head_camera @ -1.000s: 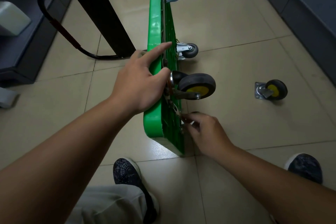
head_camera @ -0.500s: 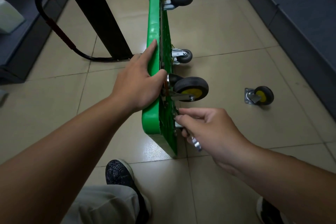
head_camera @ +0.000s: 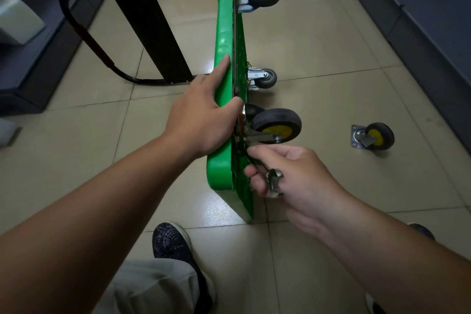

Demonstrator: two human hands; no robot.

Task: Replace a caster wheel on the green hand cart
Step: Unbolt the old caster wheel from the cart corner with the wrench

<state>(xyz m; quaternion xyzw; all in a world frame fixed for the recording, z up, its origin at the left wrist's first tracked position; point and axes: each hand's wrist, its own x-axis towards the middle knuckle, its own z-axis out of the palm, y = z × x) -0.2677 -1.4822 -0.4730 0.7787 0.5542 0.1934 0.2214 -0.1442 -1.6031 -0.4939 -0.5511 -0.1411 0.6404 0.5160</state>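
Green hand cart (head_camera: 225,20), long axis fwd, wheels (head_camera: 276,123) rt; L hand (head_camera: 201,120) round rim (head_camera: 219,173), R hand (head_camera: 298,173) round wrench (head_camera: 274,180).

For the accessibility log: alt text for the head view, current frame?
A person's right hand holds a wrench at the mount of a yellow-hubbed caster on the green hand cart, tipped on its edge, while the left hand grips the deck's rim. A second caster lies loose on the tiled floor.

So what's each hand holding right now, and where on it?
Right hand grips a wrench by its shaft, the free end poking out. Left hand holds the upper edge of the green cart, next to the mounted yellow-hub caster.
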